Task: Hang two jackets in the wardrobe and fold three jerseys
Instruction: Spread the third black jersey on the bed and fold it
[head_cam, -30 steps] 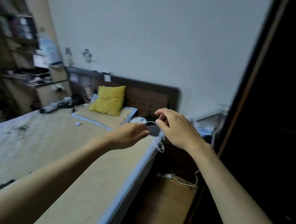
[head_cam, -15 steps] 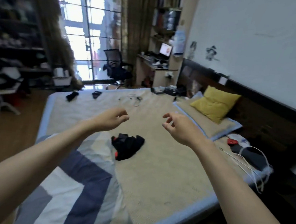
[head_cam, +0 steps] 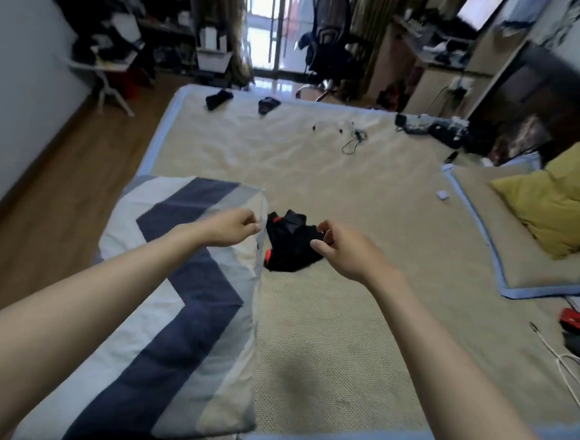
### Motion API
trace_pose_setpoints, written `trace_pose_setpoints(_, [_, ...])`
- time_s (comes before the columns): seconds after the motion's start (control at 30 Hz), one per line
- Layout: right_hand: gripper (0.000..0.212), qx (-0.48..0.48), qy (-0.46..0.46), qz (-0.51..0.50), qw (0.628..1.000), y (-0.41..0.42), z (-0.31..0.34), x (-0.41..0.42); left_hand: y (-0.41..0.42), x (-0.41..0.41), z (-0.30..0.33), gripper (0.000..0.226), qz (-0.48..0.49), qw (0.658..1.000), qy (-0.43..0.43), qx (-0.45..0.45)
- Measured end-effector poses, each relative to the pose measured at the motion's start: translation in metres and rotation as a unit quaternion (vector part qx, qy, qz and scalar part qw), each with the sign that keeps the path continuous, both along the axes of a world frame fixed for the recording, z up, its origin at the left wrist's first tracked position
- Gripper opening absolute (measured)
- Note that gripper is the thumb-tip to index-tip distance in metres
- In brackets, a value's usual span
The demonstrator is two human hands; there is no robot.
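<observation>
Hands: your left hand (head_cam: 231,227) and right hand (head_cam: 343,249) both reach out over the bed, fingers loosely curled, grasping nothing. The left hovers above the quilt's far edge; the right hangs at the near-right edge of the black garment, and whether its fingertips touch the cloth cannot be told.
Bed: the woven mat (head_cam: 324,342) covers most of it, with a blue border showing at the near edge.
Quilt: a folded blue-and-white quilt (head_cam: 187,298) lies on the left half, its right edge just beside the garment.
Pillow: a yellow cushion (head_cam: 557,207) sits on a mat-covered pillow at the right, well apart from your hands.
Task thing: a crumpled black garment with red trim (head_cam: 290,245) lies bunched between your two hands, probably one of the jerseys, though its shape is too balled up to be sure.
Step in hand: you look to be at the pick-up, ahead of any folding.
Next move: take an edge with each hand, lift, shake the cloth open, then lay it flat on bare mat.
In the way: the quilt crowds the left side, so spread toward the middle.
Small things: two dark items (head_cam: 218,98) at the far edge, a tangled cable (head_cam: 354,140) and white cords (head_cam: 570,370) at the right, all clear of your working patch.
</observation>
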State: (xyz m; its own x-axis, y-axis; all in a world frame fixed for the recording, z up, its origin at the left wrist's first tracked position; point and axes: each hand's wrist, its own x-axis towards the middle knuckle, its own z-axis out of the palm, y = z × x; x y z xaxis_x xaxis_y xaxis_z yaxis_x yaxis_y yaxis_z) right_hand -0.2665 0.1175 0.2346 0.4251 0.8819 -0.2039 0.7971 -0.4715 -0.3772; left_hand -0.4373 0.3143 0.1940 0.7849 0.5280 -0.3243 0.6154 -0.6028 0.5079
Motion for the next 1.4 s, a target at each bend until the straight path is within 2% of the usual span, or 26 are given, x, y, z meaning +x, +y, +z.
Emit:
trace_pose_setpoints(0.2, [0.043, -0.052, 0.065, 0.011, 0.996, -0.003, -0.082, 0.085, 0.003, 0.063, -0.112, 0.031, 0.072, 0.987, 0.121, -0.080])
trace_pose_setpoints(0.33, [0.042, -0.059, 0.102, -0.007, 0.993, 0.002, -0.136, 0.109, -0.004, 0.087, -0.179, 0.026, 0.109, 0.974, 0.155, -0.124])
trace_pose_setpoints(0.47, [0.043, -0.072, 0.143, -0.039, 0.986, 0.000, -0.195, 0.112, 0.003, 0.111, -0.241, 0.013, 0.130, 0.968, 0.149, -0.153])
trace_pose_setpoints(0.63, [0.047, -0.117, 0.196, -0.074, 0.971, -0.043, -0.248, 0.103, 0.020, 0.141, -0.302, 0.040, 0.179, 0.964, 0.104, -0.169])
trace_pose_setpoints(0.73, [0.049, -0.161, 0.212, -0.087, 0.960, -0.075, -0.264, 0.100, 0.029, 0.154, -0.336, 0.053, 0.231, 0.947, 0.077, -0.209])
trace_pose_setpoints(0.87, [0.051, -0.185, 0.220, -0.107, 0.952, -0.086, -0.269, 0.102, 0.028, 0.159, -0.349, 0.048, 0.271, 0.925, 0.069, -0.257])
trace_pose_setpoints(0.93, [0.052, -0.181, 0.217, -0.104, 0.954, -0.079, -0.267, 0.102, 0.027, 0.157, -0.345, 0.035, 0.263, 0.931, 0.045, -0.249])
trace_pose_setpoints(1.03, [0.052, -0.169, 0.206, -0.097, 0.959, -0.060, -0.253, 0.102, 0.016, 0.155, -0.317, 0.032, 0.239, 0.928, -0.018, -0.284])
trace_pose_setpoints(1.17, [0.048, -0.109, 0.190, -0.092, 0.971, -0.033, -0.217, 0.099, -0.013, 0.153, -0.231, 0.028, 0.145, 0.909, -0.100, -0.378])
trace_pose_setpoints(1.3, [0.078, 0.050, 0.212, -0.107, 0.970, -0.007, -0.154, 0.090, -0.036, 0.146, -0.122, 0.028, 0.074, 0.878, -0.219, -0.418])
trace_pose_setpoints(1.4, [0.089, 0.169, 0.281, -0.163, 0.930, 0.010, -0.100, 0.080, -0.042, 0.146, -0.039, 0.028, 0.025, 0.856, -0.298, -0.422])
